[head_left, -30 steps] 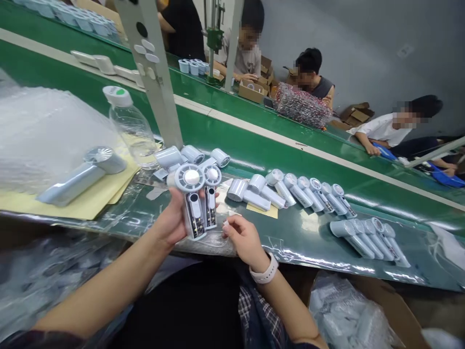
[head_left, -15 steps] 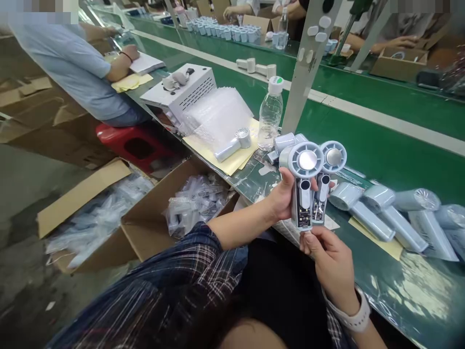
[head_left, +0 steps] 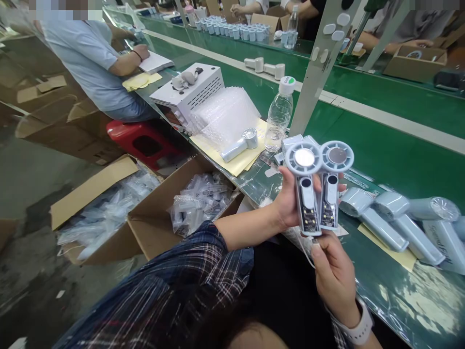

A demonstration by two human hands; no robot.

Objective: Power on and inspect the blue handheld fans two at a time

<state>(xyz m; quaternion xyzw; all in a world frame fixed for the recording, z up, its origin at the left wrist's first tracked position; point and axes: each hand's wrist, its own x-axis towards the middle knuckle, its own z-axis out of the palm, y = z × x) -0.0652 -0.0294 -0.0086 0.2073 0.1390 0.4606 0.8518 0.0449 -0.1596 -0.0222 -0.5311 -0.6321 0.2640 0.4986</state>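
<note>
- Holding two small handheld fans [head_left: 318, 191] side by side in our left hand [head_left: 290, 203], we have them right of the frame's middle, above the near edge of the green bench [head_left: 395, 160].
- Both fans stand upright: round heads at the top, handles pointing down, so their long axis runs top to bottom in the picture, tilted slightly.
- Our left fingers are wrapped round both handles from behind, thumb on the left side, fingertips just showing at the right edge.
- Our right hand [head_left: 334, 274] sits directly below the fans, in the lower right of the frame. Its fingers are pinched together at the bottom end of the left handle, touching or nearly so; we cannot tell whether they grip anything, though a thin pale line [head_left: 307, 257] curves down from that spot.
- So the fans lie straight up from our right fingertips, and the right hand is the one nearer the handles' bottom ends.
- More fans [head_left: 395, 218] lie on their sides on the bench at the right edge, well apart from our hands.
- A clear water bottle [head_left: 279, 114] with a white cap stands upper middle; the cap bears a green mark we cannot read.
- One fan at the far right [head_left: 445, 242] carries pale lettering, too blurred to read.
- The open fan handles show dark circuit boards, no legible marking.
- A person in a light blue shirt [head_left: 85, 63] sits at the upper left.
</note>
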